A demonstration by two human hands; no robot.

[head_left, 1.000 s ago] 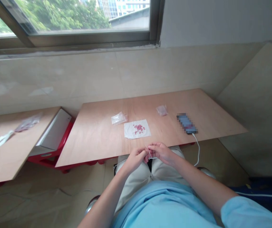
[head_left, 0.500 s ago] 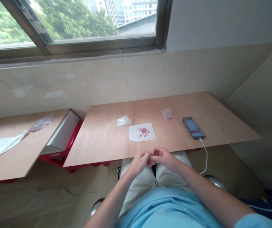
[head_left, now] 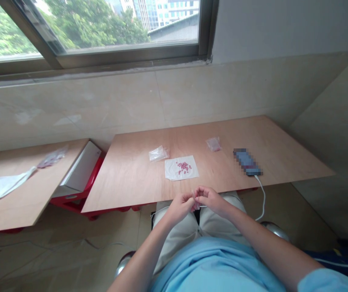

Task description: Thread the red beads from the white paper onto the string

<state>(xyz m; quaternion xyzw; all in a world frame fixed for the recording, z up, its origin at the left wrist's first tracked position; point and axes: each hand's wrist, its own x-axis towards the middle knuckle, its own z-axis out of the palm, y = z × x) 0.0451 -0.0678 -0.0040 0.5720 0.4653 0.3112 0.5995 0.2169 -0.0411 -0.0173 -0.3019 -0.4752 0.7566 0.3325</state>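
Note:
My left hand [head_left: 181,204] and my right hand [head_left: 210,198] meet over my lap, just in front of the wooden table's [head_left: 131,178] near edge. Both are pinched together, fingertips touching, on something thin and pale like a thread; it is too small to name. On the table beyond them lies a white paper sheet [head_left: 181,168] with several small pink-red beads [head_left: 184,166] heaped on it. A crumpled clear plastic bag [head_left: 158,153] lies to the left of the sheet.
A small clear bag with pink content [head_left: 213,144] and a phone [head_left: 247,162] with a white cable [head_left: 263,198] lie to the right. A second wooden board [head_left: 16,194] at left carries a white cloth [head_left: 0,187] and a bag. A white box [head_left: 81,167] sits on red crates between the boards.
The view has shifted a little. My hands have drawn closer together and their fingertips now touch in a pinch; a second ago a short thread showed between them.

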